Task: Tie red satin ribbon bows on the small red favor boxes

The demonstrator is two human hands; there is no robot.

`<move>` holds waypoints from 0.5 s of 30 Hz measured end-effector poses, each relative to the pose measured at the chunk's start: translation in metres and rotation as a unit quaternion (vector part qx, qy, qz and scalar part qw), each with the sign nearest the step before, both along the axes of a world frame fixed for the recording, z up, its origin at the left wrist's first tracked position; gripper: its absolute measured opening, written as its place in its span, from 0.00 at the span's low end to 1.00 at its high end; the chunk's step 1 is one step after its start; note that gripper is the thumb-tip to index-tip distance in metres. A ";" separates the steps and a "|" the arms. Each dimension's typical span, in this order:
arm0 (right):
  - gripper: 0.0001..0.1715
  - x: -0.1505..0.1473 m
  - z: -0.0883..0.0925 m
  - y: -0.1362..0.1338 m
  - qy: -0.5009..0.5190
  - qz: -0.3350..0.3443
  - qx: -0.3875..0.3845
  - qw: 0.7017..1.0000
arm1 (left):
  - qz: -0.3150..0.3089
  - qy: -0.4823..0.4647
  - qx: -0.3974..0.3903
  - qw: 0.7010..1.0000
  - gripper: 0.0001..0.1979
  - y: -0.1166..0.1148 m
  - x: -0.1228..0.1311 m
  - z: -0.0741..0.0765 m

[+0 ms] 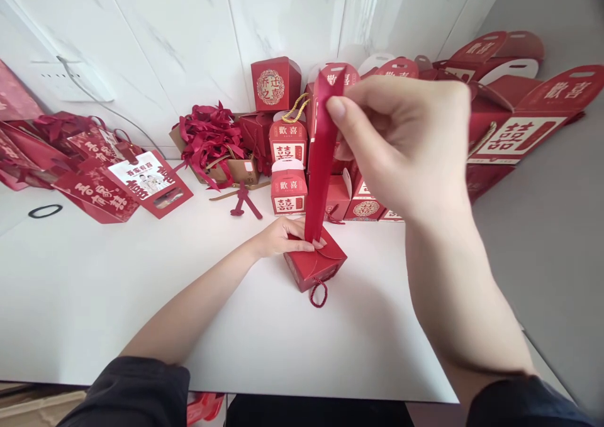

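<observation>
A small red gift box (325, 262) lies on the white table in front of me, with a dark red cord loop (319, 296) hanging from its near side. My left hand (278, 238) is closed over the box's top, its thumb and fingers on either side of a red ribbon's lower end. The ribbon (321, 185) stretches upward from there, taut and nearly vertical. High above the box, my right hand (401, 141) pinches the ribbon's upper end between thumb and index finger. The ribbon's lowest part is partly hidden by my left fingers.
Several red and white gift boxes (289, 188) are stacked against the wall, more at right (528, 125). A carton (240, 170) overflows with red ribbons (210, 141). Cut ribbon pieces (245, 202), red gift bags (101, 188) and a black ring (45, 211) lie leftward.
</observation>
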State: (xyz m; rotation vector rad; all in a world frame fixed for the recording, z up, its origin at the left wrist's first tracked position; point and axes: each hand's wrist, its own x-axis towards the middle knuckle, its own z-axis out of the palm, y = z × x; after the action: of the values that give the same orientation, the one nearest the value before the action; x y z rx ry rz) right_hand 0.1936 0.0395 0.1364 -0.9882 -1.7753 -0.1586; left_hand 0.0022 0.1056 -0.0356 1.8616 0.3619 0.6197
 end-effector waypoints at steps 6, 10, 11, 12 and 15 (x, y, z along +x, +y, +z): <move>0.18 -0.006 -0.001 0.044 0.068 0.051 -0.079 0.993 | 0.032 0.020 -0.025 0.999 0.11 -0.002 0.000 -0.002; 0.19 0.002 -0.006 0.044 0.114 0.084 -0.087 0.986 | 0.048 0.020 -0.054 0.997 0.12 -0.001 0.000 -0.001; 0.20 0.004 -0.005 0.040 0.112 0.082 -0.081 0.987 | 0.052 0.019 -0.061 0.997 0.11 -0.001 0.000 -0.001; 0.20 0.007 -0.004 0.035 0.105 0.077 -0.075 0.989 | 0.054 0.018 -0.065 0.996 0.11 -0.002 0.000 -0.001; 0.20 0.012 0.001 0.019 0.071 0.059 -0.066 0.994 | 0.039 0.013 -0.057 0.998 0.10 -0.004 0.002 0.000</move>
State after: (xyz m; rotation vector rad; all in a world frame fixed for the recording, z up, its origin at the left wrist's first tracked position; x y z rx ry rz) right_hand 0.2053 0.0581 0.1370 -0.9607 -1.7233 0.1018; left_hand 0.0041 0.1012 -0.0354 1.7538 0.4794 0.6145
